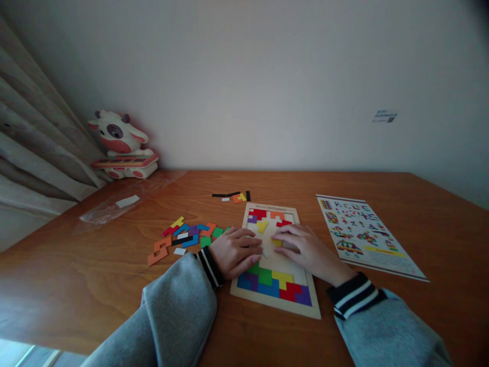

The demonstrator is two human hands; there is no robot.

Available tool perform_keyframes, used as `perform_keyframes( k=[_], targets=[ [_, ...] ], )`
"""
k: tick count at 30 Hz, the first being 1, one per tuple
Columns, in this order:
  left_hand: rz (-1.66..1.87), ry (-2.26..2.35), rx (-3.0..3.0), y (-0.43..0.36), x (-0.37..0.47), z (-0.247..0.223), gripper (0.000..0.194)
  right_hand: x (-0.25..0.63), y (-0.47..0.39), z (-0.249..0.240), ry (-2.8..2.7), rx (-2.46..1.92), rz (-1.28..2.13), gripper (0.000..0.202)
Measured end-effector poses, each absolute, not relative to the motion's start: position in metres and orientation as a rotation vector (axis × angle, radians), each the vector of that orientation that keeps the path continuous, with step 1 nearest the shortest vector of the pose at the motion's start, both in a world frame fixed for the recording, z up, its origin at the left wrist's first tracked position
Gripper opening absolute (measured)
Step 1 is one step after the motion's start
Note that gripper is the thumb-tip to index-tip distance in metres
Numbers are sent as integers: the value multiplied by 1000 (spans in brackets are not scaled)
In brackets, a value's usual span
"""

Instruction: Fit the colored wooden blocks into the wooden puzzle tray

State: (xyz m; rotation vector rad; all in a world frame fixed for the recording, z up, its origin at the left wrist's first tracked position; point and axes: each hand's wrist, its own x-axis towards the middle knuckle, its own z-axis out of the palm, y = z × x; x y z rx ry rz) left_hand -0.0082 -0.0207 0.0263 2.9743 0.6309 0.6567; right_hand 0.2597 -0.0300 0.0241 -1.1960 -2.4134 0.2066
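A wooden puzzle board point(314, 307) lies in front of me, with coloured block pieces along its near end and a few at its far end. My right hand point(305, 250) reaches over its right side, fingertips and thumb closed on a yellow puzzle piece point(275, 243). Another yellow piece point(262, 226) lies further up the bare middle of the board. My left hand point(236, 251) rests across the board's left edge, palm down with fingers stretched out, and holds nothing visible. Its fingers hide part of the board below them.
Loose puzzle pieces point(194, 231) lie in a heap left of the board, and several more point(239, 198) beyond it. A printed pattern sheet point(374, 234) is on the right. At the back left are a clear plastic bag point(105, 214) and a cow toy keyboard point(126, 162).
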Motion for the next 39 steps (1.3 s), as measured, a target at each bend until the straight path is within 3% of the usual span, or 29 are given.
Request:
perform_keyframes(
  k=[13, 20, 25, 33, 39],
  targets=[
    [617, 782, 2967, -23, -7, 31, 35, 265, -31, 31, -2409, -1431, 373, 31],
    [784, 796, 2902, -22, -16, 39, 37, 286, -32, 35, -2385, -1565, 523, 39],
    [792, 639, 2896, -20, -26, 40, 39, 284, -32, 32, -2364, -1534, 488, 34],
    [610, 894, 2909, -14, -21, 31, 41, 264, -36, 28, -2364, -1474, 420, 32],
    [752, 720, 2895, -19, -19, 37, 36, 254, -35, 22, -2339, -1440, 288, 32]
  ],
)
